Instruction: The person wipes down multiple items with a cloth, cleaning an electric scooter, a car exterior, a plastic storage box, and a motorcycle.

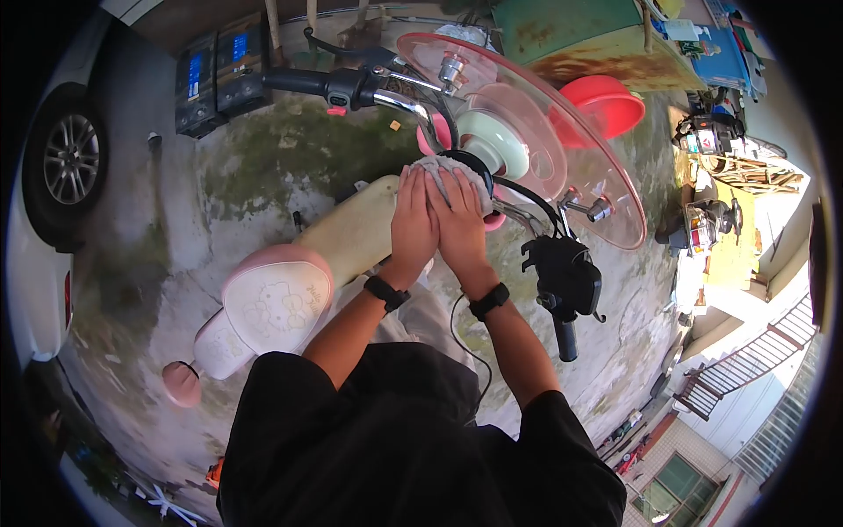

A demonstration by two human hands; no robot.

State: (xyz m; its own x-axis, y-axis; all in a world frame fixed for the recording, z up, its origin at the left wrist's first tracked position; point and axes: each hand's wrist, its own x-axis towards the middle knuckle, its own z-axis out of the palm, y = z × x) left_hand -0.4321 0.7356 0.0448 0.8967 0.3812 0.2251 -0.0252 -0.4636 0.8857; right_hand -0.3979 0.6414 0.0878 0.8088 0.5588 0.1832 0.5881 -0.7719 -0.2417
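Observation:
A light grey cloth (439,165) lies bunched over the round middle of an electric scooter's handlebar. My left hand (413,230) and my right hand (460,224) are side by side on it, touching each other, fingers bent over the cloth. Most of the surface under the cloth is hidden. Beyond my fingers is the clear pink-edged windshield (606,162), with a pale green rounded part (500,145) of the scooter showing through. Black handlebar grips, one far left (294,82) and one lower right (566,341), stick out on either side.
The scooter's pink-and-white seat (277,299) extends toward the lower left. A red basin (601,110) stands past the windshield, near a rusty green box (588,44). Black cases (219,75) sit upper left; a parked car's wheel (68,167) is at the far left.

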